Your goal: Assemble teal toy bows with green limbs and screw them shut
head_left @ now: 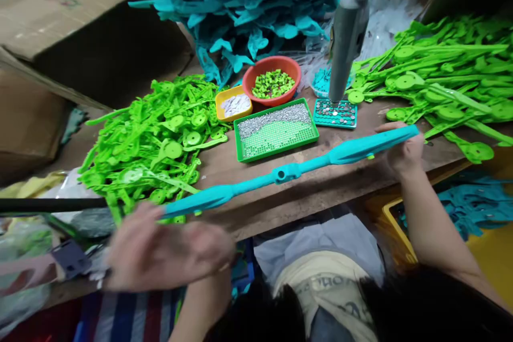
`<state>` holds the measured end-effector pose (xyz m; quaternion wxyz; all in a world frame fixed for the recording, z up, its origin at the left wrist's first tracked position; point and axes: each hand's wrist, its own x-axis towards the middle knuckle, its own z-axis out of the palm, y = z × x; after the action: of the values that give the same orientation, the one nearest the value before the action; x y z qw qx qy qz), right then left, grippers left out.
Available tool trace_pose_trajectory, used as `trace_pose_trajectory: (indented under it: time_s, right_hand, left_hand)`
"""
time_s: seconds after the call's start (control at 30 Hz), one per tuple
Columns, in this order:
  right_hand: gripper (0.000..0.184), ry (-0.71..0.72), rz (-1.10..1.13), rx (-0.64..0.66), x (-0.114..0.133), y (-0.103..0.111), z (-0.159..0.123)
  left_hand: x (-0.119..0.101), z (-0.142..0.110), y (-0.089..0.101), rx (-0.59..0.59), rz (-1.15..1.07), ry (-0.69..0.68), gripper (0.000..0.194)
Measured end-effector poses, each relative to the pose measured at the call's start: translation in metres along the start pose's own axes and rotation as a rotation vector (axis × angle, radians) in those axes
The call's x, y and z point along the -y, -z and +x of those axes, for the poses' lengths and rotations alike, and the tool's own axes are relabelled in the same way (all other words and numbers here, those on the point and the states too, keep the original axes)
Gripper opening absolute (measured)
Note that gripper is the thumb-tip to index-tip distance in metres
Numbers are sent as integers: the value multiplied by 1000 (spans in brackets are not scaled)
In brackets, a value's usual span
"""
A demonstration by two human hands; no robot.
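From where I stand, the blue bar (315, 164) is up in the air over the counter's (218, 171) near edge, slightly tilted, its right end higher in view. The right hand (405, 152) grasps that end, fingers wrapped behind it. The left hand (172, 251) is at the other end, but it is so blurred that I cannot tell whether it grips the bar or only touches it.

The bar looks like moulded plastic, so I'd judge it light for its length and fairly stiff, perhaps with a little spring along the thin stretches beside the hub (294, 171). The finish seems dull, so probably not very slippery. The broad ends give flat faces to pinch, and two hands there should curb any swing; a single hand would do best at the thick hub, near the balance point. I'd keep fingers off the small green nub (371, 157) underneath, which may be loose. The green tray (276, 150) sits just beyond, easily knocked.
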<state>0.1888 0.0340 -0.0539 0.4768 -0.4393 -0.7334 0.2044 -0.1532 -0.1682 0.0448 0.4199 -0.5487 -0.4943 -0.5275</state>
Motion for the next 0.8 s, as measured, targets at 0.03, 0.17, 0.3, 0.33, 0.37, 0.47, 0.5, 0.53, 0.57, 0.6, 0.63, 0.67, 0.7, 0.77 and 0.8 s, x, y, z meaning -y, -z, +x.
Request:
trace_pose_trajectory:
  time_s: [0.03,0.17,0.3,0.33,0.37,0.47,0.5,0.53,0.57,0.6,0.63,0.67,0.7,0.77,0.8]
  right_hand:
    - [77,19,19,-9,1,-3,-1]
    - [74,58,34,-22,11,-5,2]
    - [76,100,19,6,21,-4,4]
    - [77,103,8,5,21,-4,4]
    - [76,108,1,6,21,-4,4]
    - [72,146,24,39,15,-2,4]
    - [70,165,26,60,12,-1,5]
    - [67,179,18,75,9,1,6]
    - [62,187,2,86,7,2,7]
    - [56,188,-15,94,6,4,8]
    - [50,182,-23,98,7,5,9]
    - [44,169,-18,100,10,5,11]
    - [39,149,4,107,14,7,12]
    - [35,94,103,138,28,10,14]
    - [36,58,178,171,36,12,15]
  left_hand:
    - [-26,6,-17,200,-100,-4,40]
    - [-105,2,-82,760,-473,130,41]
    - [-125,-19,-120,750,-647,313,25]
    - [-124,-22,-123,726,-679,359,22]
    - [-122,-22,-124,703,-704,395,20]
    - [-115,-18,-124,686,-735,420,17]
    - [-114,-16,-124,701,-732,406,16]
    - [-114,-14,-125,727,-716,381,16]
    - [-113,-12,-127,766,-679,346,18]
    - [-113,-11,-129,808,-622,305,24]
    - [-113,-10,-132,841,-549,257,31]
    - [-113,-8,-134,860,-474,208,40]
    - [-112,-6,-136,867,-408,162,48]
    - [-107,3,-137,858,-331,93,58]
    - [-103,11,-136,857,-316,69,59]
